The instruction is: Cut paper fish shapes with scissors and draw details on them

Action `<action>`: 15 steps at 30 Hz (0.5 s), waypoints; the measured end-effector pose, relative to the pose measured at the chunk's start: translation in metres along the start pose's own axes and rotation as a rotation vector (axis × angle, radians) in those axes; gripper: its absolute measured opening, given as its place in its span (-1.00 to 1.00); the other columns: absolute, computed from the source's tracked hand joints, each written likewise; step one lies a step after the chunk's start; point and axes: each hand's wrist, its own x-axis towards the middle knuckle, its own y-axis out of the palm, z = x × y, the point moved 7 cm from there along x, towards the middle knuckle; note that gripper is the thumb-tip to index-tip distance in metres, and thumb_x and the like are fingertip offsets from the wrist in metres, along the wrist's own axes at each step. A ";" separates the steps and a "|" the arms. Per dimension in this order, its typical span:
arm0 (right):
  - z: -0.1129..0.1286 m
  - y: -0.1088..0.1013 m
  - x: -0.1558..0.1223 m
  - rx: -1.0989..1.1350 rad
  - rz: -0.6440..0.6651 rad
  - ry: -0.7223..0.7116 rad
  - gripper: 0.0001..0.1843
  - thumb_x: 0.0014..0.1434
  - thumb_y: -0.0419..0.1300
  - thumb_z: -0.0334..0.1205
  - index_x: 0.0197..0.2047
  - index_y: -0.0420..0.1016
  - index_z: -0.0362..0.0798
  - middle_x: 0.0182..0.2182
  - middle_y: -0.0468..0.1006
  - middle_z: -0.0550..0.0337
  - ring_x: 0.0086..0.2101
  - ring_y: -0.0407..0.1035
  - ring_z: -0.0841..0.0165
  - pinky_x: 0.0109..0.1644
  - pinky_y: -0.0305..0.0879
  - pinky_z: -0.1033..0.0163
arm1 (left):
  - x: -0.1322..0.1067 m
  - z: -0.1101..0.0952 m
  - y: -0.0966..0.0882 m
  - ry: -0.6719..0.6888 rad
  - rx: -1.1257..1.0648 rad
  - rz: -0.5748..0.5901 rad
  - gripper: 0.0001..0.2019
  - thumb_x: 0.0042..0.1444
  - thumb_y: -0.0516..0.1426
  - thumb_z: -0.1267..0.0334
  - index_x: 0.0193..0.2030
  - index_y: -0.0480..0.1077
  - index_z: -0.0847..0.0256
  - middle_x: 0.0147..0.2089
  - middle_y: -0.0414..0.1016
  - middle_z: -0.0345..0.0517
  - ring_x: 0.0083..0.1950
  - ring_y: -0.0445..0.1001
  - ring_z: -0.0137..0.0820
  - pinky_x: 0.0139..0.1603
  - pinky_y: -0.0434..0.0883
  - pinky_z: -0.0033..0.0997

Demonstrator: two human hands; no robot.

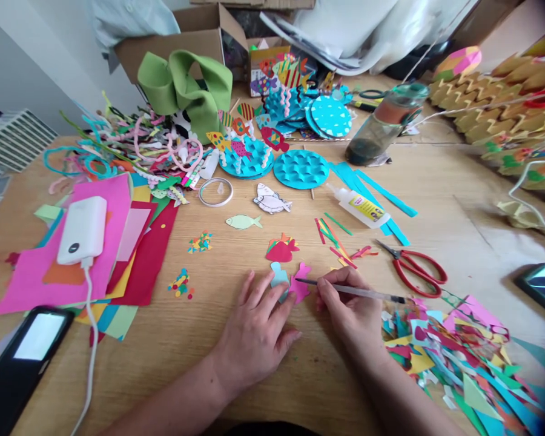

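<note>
My left hand [254, 327] lies flat on the wooden table [436, 194], fingers spread, pressing on a light blue paper cut-out [279, 278]. My right hand [347, 306] is closed on a thin pencil [367, 293] whose tip touches a pink paper fish shape [300, 284] lying partly over the blue piece. Just beyond them lies a red paper fish [281, 249] with coloured fins.
Red scissors [413, 269] and a glue bottle [361, 206] lie to the right, above a heap of paper scraps [458, 357]. Coloured paper sheets with a white power bank [82, 230] and a phone [22, 357] are at the left. Blue paper discs [301, 169] and a tape roll [215, 192] sit farther back.
</note>
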 end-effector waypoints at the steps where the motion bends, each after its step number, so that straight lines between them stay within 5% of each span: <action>1: 0.000 0.000 0.000 0.001 -0.004 0.009 -0.78 0.14 0.28 -0.17 -0.47 0.39 -0.03 -0.66 0.39 0.29 -0.70 0.25 0.45 -0.66 0.16 0.36 | 0.000 0.000 0.000 -0.002 0.001 0.001 -0.56 0.26 0.09 0.07 0.21 0.36 0.21 0.22 0.42 0.02 0.37 0.16 -0.08 0.38 0.11 0.17; 7: 0.006 -0.003 0.000 0.030 -0.062 -0.051 -0.80 0.18 0.27 -0.17 -0.43 0.39 -0.01 -0.60 0.49 0.24 -0.59 0.40 0.39 -0.53 0.32 0.34 | -0.001 -0.001 -0.001 0.015 0.009 0.004 -0.56 0.27 0.08 0.10 0.22 0.35 0.24 0.26 0.39 0.02 0.38 0.13 -0.06 0.39 0.08 0.19; 15: 0.010 0.006 0.001 -0.033 0.047 -0.141 -0.82 0.19 0.27 -0.12 -0.36 0.44 -0.03 -0.50 0.48 0.20 -0.52 0.37 0.39 -0.48 0.30 0.32 | 0.000 -0.003 -0.002 0.040 0.006 -0.009 -0.58 0.26 0.09 0.10 0.20 0.37 0.21 0.21 0.44 -0.02 0.35 0.16 -0.05 0.39 0.07 0.20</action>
